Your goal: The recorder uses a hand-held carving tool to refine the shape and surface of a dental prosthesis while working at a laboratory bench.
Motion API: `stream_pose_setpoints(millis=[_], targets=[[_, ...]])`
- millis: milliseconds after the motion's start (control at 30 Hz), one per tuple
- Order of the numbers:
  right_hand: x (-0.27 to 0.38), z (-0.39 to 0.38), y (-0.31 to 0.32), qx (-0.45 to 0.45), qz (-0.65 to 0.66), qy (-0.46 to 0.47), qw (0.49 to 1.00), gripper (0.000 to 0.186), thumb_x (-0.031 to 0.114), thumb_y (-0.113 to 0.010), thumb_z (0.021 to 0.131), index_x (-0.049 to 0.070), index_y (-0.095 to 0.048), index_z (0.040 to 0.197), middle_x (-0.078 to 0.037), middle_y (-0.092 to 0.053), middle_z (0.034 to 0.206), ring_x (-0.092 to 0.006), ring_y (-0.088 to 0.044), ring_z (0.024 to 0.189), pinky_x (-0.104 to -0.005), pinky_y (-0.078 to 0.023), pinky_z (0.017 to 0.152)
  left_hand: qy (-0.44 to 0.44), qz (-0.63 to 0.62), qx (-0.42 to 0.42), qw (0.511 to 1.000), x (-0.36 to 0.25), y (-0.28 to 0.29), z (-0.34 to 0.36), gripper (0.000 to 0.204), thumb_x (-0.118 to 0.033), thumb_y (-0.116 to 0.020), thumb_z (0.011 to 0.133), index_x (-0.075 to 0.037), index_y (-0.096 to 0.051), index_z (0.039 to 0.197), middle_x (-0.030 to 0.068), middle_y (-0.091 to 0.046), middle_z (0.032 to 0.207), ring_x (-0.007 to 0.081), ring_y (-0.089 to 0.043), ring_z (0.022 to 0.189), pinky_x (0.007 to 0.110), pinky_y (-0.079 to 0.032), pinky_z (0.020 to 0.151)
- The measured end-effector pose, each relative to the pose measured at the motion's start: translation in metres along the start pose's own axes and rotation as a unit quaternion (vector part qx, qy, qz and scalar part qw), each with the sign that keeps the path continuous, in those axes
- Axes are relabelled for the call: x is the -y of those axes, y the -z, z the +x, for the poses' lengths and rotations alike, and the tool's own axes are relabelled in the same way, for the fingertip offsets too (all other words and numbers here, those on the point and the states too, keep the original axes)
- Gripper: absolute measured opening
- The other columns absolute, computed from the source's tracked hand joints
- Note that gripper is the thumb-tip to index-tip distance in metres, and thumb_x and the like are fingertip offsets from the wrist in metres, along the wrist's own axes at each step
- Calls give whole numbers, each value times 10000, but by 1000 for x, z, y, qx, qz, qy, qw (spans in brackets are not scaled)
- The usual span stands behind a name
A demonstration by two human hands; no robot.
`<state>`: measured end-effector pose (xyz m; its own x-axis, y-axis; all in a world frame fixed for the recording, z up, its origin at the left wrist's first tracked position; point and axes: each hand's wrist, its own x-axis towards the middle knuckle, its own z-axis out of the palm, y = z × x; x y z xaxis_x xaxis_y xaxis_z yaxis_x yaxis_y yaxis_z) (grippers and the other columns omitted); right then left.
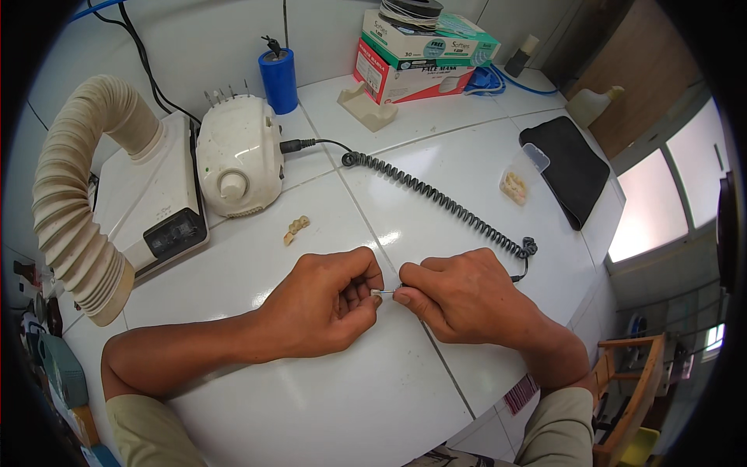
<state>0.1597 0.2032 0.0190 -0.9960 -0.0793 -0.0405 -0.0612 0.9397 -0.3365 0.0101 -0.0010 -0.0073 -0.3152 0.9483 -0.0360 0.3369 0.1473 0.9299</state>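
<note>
Near the middle of the table, my left hand (pixel 315 307) pinches a small whitish piece (pixel 377 293), perhaps a dental crown, between thumb and fingertips. My right hand (pixel 471 300) is closed round a rotary handpiece, its body hidden by the fingers. Its thin metal bur (pixel 387 292) points left and meets or nearly touches the whitish piece. A black coiled cord (pixel 436 198) runs from behind my right hand to the cream control unit (pixel 239 159) with a round knob. Beyond my left hand lies a small yellowish row of false teeth (pixel 296 227).
At the left stands a cream box-shaped machine (pixel 144 194) with a ribbed hose (pixel 66 187). Farther back are a blue cylinder (pixel 278 82), stacked cardboard boxes (pixel 424 58) and a beige tray (pixel 366 109). To the right lie a clear container (pixel 513 183) and a black pouch (pixel 572 167).
</note>
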Motion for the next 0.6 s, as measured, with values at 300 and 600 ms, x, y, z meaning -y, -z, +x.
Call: stream_pose_setpoints(millis=[300,600], targets=[[-7,-2,12,7,40,28,999,381,447,-711,1064,101,-643,920,-91,-658,644,-338,-640,557,-444,-447,525,-13,-13,6,1000,0,2,-2,146,-65,-778,989,6,-669,1056,55,-718,862,90,-673,711,258,-557,632],[-7,-1,4,-102,35,97,989,304,155,-937,789,106,-645,854,-22,-615,644,-247,-611,525,-371,-426,490,-39,-7,-2,999,5,1,-1,143,-65,-810,974,-15,-709,1062,41,-758,882,80,-698,718,251,-558,630]])
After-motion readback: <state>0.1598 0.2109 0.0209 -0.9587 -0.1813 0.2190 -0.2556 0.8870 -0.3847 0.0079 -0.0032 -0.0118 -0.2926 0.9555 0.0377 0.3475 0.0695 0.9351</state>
